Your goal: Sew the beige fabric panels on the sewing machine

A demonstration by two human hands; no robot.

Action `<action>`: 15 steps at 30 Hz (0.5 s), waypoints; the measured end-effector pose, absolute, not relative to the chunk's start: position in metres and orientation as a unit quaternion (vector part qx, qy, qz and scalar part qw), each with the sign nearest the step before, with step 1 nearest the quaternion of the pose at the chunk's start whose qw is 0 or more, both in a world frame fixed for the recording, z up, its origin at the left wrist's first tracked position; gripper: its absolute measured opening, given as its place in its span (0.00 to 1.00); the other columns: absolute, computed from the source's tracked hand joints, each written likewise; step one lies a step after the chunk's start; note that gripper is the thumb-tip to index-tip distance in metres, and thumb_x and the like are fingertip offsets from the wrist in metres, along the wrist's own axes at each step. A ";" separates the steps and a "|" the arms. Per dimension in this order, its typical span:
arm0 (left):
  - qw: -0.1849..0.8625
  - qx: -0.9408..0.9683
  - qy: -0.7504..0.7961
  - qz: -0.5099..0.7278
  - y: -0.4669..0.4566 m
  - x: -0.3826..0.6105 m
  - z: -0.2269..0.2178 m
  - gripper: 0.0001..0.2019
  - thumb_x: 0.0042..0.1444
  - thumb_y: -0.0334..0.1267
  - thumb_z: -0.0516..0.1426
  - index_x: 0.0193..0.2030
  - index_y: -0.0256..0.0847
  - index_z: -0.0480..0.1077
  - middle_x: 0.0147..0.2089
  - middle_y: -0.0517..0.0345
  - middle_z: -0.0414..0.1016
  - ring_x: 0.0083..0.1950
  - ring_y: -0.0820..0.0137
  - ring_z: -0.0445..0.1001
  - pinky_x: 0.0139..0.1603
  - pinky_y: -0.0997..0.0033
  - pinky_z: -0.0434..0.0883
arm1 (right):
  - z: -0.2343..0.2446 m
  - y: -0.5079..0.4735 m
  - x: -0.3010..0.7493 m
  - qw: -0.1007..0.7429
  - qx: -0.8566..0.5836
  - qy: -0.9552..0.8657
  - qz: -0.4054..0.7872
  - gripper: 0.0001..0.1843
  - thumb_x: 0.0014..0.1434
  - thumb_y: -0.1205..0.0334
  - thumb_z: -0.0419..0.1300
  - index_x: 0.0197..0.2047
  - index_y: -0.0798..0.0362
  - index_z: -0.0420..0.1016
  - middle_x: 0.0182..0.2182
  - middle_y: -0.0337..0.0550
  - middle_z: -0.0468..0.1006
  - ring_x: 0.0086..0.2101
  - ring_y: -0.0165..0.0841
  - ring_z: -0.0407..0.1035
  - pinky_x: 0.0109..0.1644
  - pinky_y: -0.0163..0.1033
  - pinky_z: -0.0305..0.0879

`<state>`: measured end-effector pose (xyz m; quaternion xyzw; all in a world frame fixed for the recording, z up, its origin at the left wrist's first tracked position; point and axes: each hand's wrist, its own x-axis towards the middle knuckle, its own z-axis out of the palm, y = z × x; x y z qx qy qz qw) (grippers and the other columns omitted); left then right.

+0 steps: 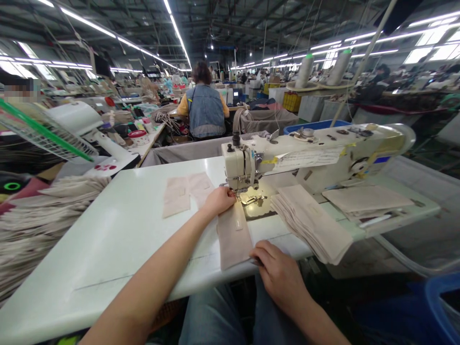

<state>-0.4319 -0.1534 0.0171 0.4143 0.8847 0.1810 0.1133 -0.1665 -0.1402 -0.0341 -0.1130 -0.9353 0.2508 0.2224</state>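
Observation:
A beige fabric strip (233, 237) lies on the white sewing table (125, 239), its far end under the presser foot (251, 199) of a cream sewing machine (316, 155). My left hand (220, 200) rests on the strip's far end beside the needle, fingers curled on the cloth. My right hand (278, 270) pinches the strip's near right corner at the table's front edge. Two more beige pieces (185, 191) lie flat to the left of my left hand.
A stack of beige pieces (311, 223) sits right of the needle plate, more (366, 201) under the machine arm. A large pile of folded cloth (39, 225) fills the left. A person in a denim vest (204, 110) sits ahead. A blue bin (443, 306) stands at lower right.

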 end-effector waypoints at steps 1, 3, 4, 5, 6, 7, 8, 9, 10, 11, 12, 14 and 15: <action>0.109 0.413 0.886 0.180 -0.153 -0.432 0.017 0.06 0.53 0.36 0.57 0.26 0.40 0.71 0.26 0.57 0.73 0.28 0.67 0.69 0.28 0.70 0.57 | -0.034 -0.140 -0.167 0.222 -0.113 -0.936 0.248 0.19 0.55 0.81 0.51 0.42 0.50 0.72 0.40 0.42 0.75 0.39 0.34 0.69 0.41 0.36 0.60; 0.100 0.413 0.887 0.180 -0.153 -0.432 0.016 0.06 0.53 0.36 0.57 0.27 0.40 0.71 0.27 0.56 0.74 0.28 0.67 0.69 0.28 0.70 0.58 | -0.033 -0.139 -0.169 0.221 -0.115 -0.937 0.243 0.19 0.55 0.80 0.52 0.43 0.50 0.72 0.41 0.42 0.75 0.39 0.34 0.69 0.40 0.35 0.60; 0.094 0.415 0.887 0.180 -0.153 -0.431 0.016 0.06 0.54 0.36 0.57 0.27 0.40 0.71 0.27 0.56 0.74 0.28 0.67 0.70 0.28 0.70 0.59 | -0.032 -0.139 -0.170 0.220 -0.116 -0.938 0.241 0.19 0.55 0.80 0.52 0.43 0.50 0.72 0.41 0.42 0.75 0.39 0.34 0.70 0.40 0.35 0.61; 0.088 0.419 0.886 0.181 -0.155 -0.430 0.016 0.06 0.54 0.36 0.57 0.28 0.40 0.71 0.28 0.56 0.74 0.29 0.67 0.71 0.29 0.70 0.60 | -0.032 -0.138 -0.170 0.220 -0.117 -0.939 0.239 0.19 0.55 0.80 0.52 0.43 0.50 0.73 0.41 0.42 0.75 0.39 0.34 0.70 0.40 0.35 0.61; 0.079 0.424 0.883 0.183 -0.157 -0.429 0.016 0.06 0.55 0.37 0.57 0.28 0.40 0.72 0.30 0.55 0.75 0.31 0.67 0.72 0.31 0.70 0.62 | -0.032 -0.138 -0.171 0.219 -0.119 -0.939 0.237 0.19 0.54 0.80 0.52 0.43 0.50 0.73 0.41 0.42 0.75 0.39 0.34 0.70 0.40 0.35 0.62; 0.070 0.430 0.880 0.187 -0.160 -0.428 0.016 0.07 0.57 0.37 0.57 0.30 0.39 0.72 0.33 0.54 0.76 0.34 0.66 0.73 0.34 0.70 0.64 | -0.031 -0.138 -0.171 0.218 -0.120 -0.939 0.236 0.20 0.54 0.80 0.52 0.43 0.50 0.73 0.41 0.42 0.75 0.39 0.34 0.70 0.40 0.35 0.62; 0.054 0.436 0.878 0.192 -0.165 -0.428 0.017 0.08 0.59 0.38 0.55 0.33 0.39 0.73 0.36 0.52 0.77 0.38 0.64 0.74 0.38 0.69 0.66 | -0.030 -0.138 -0.171 0.218 -0.122 -0.939 0.236 0.20 0.53 0.80 0.51 0.43 0.50 0.73 0.41 0.42 0.75 0.39 0.34 0.71 0.40 0.35 0.63; 0.030 0.439 0.878 0.191 -0.170 -0.428 0.017 0.10 0.62 0.40 0.53 0.36 0.38 0.74 0.40 0.49 0.77 0.42 0.62 0.74 0.42 0.68 0.67 | -0.029 -0.138 -0.171 0.218 -0.122 -0.939 0.238 0.20 0.53 0.81 0.51 0.43 0.50 0.73 0.42 0.42 0.76 0.39 0.34 0.71 0.40 0.35 0.64; 0.001 0.439 0.880 0.183 -0.176 -0.429 0.018 0.13 0.65 0.41 0.51 0.39 0.38 0.74 0.44 0.47 0.76 0.46 0.60 0.74 0.46 0.66 0.68 | -0.029 -0.138 -0.171 0.218 -0.120 -0.938 0.240 0.21 0.53 0.81 0.51 0.43 0.50 0.74 0.43 0.42 0.76 0.40 0.34 0.72 0.41 0.35 0.65; -0.027 0.437 0.884 0.165 -0.183 -0.432 0.019 0.15 0.67 0.41 0.48 0.42 0.37 0.74 0.46 0.44 0.75 0.49 0.58 0.73 0.49 0.63 0.69 | -0.028 -0.138 -0.170 0.221 -0.117 -0.938 0.240 0.22 0.52 0.81 0.51 0.43 0.50 0.74 0.44 0.43 0.77 0.40 0.34 0.72 0.41 0.35 0.66; -0.052 0.433 0.889 0.139 -0.190 -0.434 0.020 0.18 0.68 0.41 0.46 0.43 0.36 0.74 0.47 0.42 0.74 0.51 0.56 0.72 0.50 0.61 0.69 | -0.027 -0.138 -0.170 0.224 -0.112 -0.938 0.240 0.22 0.52 0.82 0.51 0.43 0.50 0.74 0.46 0.44 0.77 0.41 0.34 0.73 0.42 0.35 0.67; -0.082 0.427 0.897 0.078 -0.204 -0.437 0.022 0.19 0.69 0.40 0.44 0.44 0.34 0.74 0.46 0.40 0.74 0.51 0.53 0.72 0.50 0.56 0.70 | -0.026 -0.138 -0.169 0.230 -0.097 -0.939 0.236 0.24 0.50 0.82 0.50 0.43 0.50 0.75 0.48 0.45 0.78 0.43 0.35 0.73 0.45 0.36 0.69; -0.089 0.430 0.897 0.059 -0.211 -0.437 0.023 0.19 0.69 0.40 0.45 0.43 0.33 0.74 0.46 0.40 0.74 0.50 0.52 0.72 0.49 0.55 0.71 | -0.026 -0.138 -0.169 0.231 -0.090 -0.940 0.234 0.25 0.49 0.82 0.50 0.44 0.51 0.75 0.49 0.45 0.79 0.44 0.36 0.73 0.46 0.37 0.70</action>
